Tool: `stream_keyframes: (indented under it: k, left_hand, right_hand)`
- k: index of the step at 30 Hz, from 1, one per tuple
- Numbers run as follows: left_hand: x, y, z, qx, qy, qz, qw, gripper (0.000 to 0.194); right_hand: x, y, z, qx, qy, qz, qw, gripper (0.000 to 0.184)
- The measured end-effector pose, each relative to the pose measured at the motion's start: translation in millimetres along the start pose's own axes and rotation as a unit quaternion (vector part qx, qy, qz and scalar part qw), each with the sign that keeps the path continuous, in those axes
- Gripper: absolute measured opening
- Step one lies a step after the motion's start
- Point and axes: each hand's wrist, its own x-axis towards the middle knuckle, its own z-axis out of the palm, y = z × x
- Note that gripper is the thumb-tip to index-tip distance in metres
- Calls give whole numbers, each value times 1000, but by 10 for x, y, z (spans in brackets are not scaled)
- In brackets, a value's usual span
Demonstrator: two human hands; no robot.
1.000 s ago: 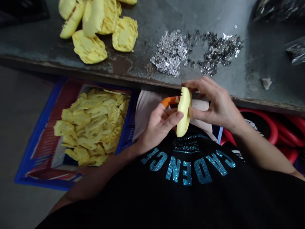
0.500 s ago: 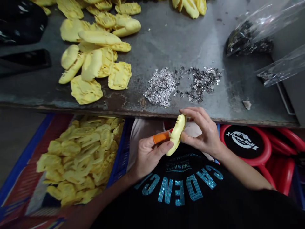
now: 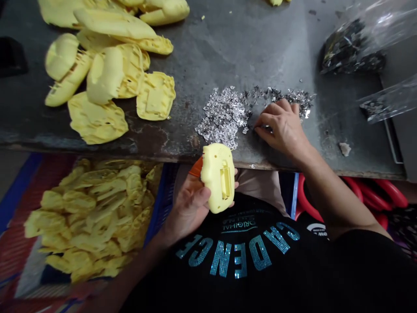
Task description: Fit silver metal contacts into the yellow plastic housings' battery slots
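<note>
Left hand [image 3: 188,202] clenched on yellow shell [image 3: 217,178], shell just off the table [image 3: 260,52] edge. Right hand [image 3: 282,130] rests fingers-down in silver bits [image 3: 223,117]; can't tell if it's pinching any. More shells [image 3: 107,74] on table, others [image 3: 91,217] in blue crate [image 3: 155,221] beside left hand.

Dim, soft light; warped edges.

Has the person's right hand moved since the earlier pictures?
Yes. The right hand has moved forward, away from the person, past the front edge of the dark metal table, and now lies over the tabletop at the scattered small silver metal pieces.
</note>
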Motion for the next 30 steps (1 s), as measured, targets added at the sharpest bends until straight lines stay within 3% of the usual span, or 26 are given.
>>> stream_keyframes:
  k: [4, 8, 12, 16, 19, 23, 27, 30]
  left_hand:
    - [2, -50, -20, -24, 4, 1, 1000, 85]
    - [13, -74, 10, -43, -2, -3, 999, 90]
    - [21, -65, 158, -58, -33, -24, 997, 93]
    - [9, -119, 312, -68, -53, -51, 995, 94]
    - [-30, -199, 350, -63, -45, -43, 996, 92]
    - [-94, -289, 325, -59, -40, -9, 997, 72]
    - [-133, -341, 310, -58, -44, 2, 997, 65]
    - [-145, -380, 305, -63, -45, 0, 997, 68]
  right_hand:
    - [27, 38, 0, 3, -4, -3, 1000, 5]
    - [-72, -7, -246, 47, 4, -26, 999, 10]
    - [-288, -330, -559, 189, -75, -78, 976, 15]
    - [-437, -622, -694, 267, -169, -99, 944, 20]
    - [-456, -711, -724, 246, -211, -96, 941, 15]
    - [-412, -794, -799, 183, -210, -90, 956, 12]
    - [-362, -946, -877, 70, -209, -104, 970, 8]
    - [-333, -1097, -909, -27, -226, -127, 965, 8]
